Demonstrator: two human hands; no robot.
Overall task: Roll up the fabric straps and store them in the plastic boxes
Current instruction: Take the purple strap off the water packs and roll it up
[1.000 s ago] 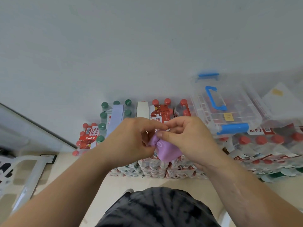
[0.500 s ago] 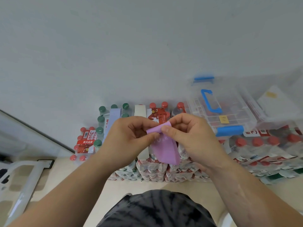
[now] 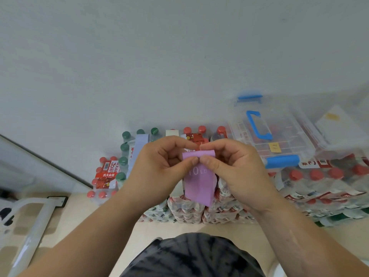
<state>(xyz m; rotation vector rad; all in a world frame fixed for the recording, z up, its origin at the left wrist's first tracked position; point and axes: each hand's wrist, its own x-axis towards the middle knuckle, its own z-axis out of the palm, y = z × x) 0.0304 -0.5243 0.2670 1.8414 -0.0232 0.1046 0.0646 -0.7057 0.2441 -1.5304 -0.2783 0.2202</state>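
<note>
We hold our left hand (image 3: pixel 159 166) and right hand (image 3: pixel 235 168) close together in front of us, thumb tips almost touching. Each pinches the top of a purple strap (image 3: pixel 199 186) between thumb and forefinger. The strap's upper end is turned over into a small roll between the two hands, and the rest hangs straight down below them. Just under our thumbs the strap carries pale print that reads "10 LB".

Beyond the right hand and to its right sits a clear plastic box (image 3: pixel 283 124) with its lid on, a blue handle (image 3: pixel 257 126) on top and blue latches at its near and far ends. A small yellow note (image 3: pixel 274 147) is stuck on the lid; its writing is too small to read. A second clear box (image 3: pixel 339 132) stands just beside it, further right. Both rest on shrink-wrapped packs of red-capped bottles (image 3: pixel 319 176).

Past the left hand stand green-capped bottles (image 3: pixel 123 156) with a pale band (image 3: pixel 137 148) lying over them, its red characters blurred. Left of those, a red label (image 3: pixel 105 174) reads "农夫山泉", with "30" on the white label above it. Below our arms we see dark mottled cloth (image 3: pixel 191 256), and a white frame (image 3: pixel 36 226) lies to the lower left of the left arm.
</note>
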